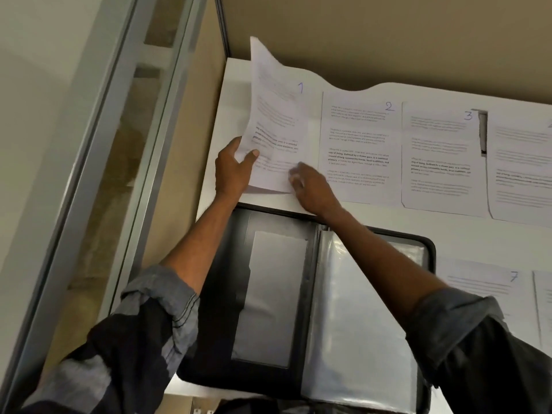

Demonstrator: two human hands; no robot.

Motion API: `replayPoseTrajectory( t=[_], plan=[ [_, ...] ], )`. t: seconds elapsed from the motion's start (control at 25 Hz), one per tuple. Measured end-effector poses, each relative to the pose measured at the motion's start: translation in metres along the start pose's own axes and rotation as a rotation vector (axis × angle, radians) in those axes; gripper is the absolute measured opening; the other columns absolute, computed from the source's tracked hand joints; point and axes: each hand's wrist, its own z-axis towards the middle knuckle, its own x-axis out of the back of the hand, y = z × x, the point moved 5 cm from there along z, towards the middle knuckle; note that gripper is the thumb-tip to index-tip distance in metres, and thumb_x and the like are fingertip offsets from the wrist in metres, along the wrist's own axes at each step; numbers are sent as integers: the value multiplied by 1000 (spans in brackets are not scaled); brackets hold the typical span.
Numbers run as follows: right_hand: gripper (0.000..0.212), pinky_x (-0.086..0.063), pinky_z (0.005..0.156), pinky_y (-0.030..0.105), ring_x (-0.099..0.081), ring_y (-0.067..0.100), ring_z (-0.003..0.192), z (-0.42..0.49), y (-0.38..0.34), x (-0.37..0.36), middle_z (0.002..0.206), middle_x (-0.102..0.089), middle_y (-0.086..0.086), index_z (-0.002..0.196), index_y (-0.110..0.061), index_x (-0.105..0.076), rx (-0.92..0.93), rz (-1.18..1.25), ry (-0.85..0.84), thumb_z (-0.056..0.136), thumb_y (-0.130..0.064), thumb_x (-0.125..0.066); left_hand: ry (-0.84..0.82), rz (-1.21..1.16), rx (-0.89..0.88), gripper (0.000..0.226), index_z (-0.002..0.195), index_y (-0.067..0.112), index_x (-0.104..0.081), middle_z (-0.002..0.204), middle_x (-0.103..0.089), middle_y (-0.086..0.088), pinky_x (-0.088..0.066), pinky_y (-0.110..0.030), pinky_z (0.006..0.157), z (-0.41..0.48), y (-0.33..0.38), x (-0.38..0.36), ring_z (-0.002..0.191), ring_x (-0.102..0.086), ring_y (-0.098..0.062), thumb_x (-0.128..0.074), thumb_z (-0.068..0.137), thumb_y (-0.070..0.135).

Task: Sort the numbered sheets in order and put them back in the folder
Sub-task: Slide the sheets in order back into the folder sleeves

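Sheet 1 [276, 115] is lifted at its left side off the white table [233, 85], curling upward. My left hand [234, 168] grips its lower left edge, thumb on top. My right hand [310, 186] holds the sheet's lower right corner with curled fingers. Sheets 2 [358, 144] and 3 [439, 156] lie flat in a row to the right, and a further sheet [522, 171] is cut off at the frame edge. Sheet 7 [484, 288] lies in a lower row. The black folder [274, 294] lies open under my forearms, its clear sleeves [358, 324] on the right half.
A dark pen [482, 132] lies between sheet 3 and the sheet beyond it. A glass partition with a metal frame [143, 144] stands along the table's left side. A beige wall runs behind the table. Another sheet [542, 306] shows at the right edge.
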Motion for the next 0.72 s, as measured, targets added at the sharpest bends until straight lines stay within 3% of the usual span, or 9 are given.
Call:
replayPoseTrajectory(
  t=[0.16,0.24,0.36,0.48,0.6,0.72],
  plan=[
    [82,-38,116,47,-43,25,142,18,10,50,159,-41,8,154,-14,-35,-280,571,146,92,-57,-65,-141,-84,-97,41,129,15,-65,122,-72,2,-52,-41,104,-23,26,-1,116,-66,-16,-71,94,34],
    [70,-48,102,39,-52,22,134,14,13,70,152,-49,8,151,-14,-38,-282,745,140,95,-41,-69,-165,-138,-125,35,127,18,-66,121,-73,4,-51,-40,106,-32,39,2,117,-66,-16,-71,94,31],
    [46,-58,82,32,-71,19,108,-7,20,98,125,-71,7,136,-8,-54,-243,829,171,94,-14,-71,-141,-221,-131,32,125,13,-66,120,-74,3,-54,-32,100,-46,49,6,112,-69,-13,-72,95,21],
    [33,-61,80,33,-74,20,102,-40,34,118,115,-75,8,122,-5,-65,-189,869,249,91,-9,-75,-164,-193,-54,43,132,11,-62,123,-72,2,-57,-29,96,-59,46,-2,110,-69,-13,-76,92,20],
    [27,-59,80,33,-74,22,100,-79,51,135,108,-77,9,114,-7,-69,-175,886,314,88,-7,-77,-237,-45,33,61,141,16,-52,127,-67,0,-51,-16,87,-81,38,-22,109,-62,-14,-81,88,21],
    [31,-60,79,32,-75,20,95,-121,73,157,102,-78,8,114,-2,-69,-174,904,374,85,-6,-80,-358,12,17,65,146,16,-48,125,-65,-2,-53,-21,88,-113,43,-43,106,-62,-14,-78,88,7]
  ],
)
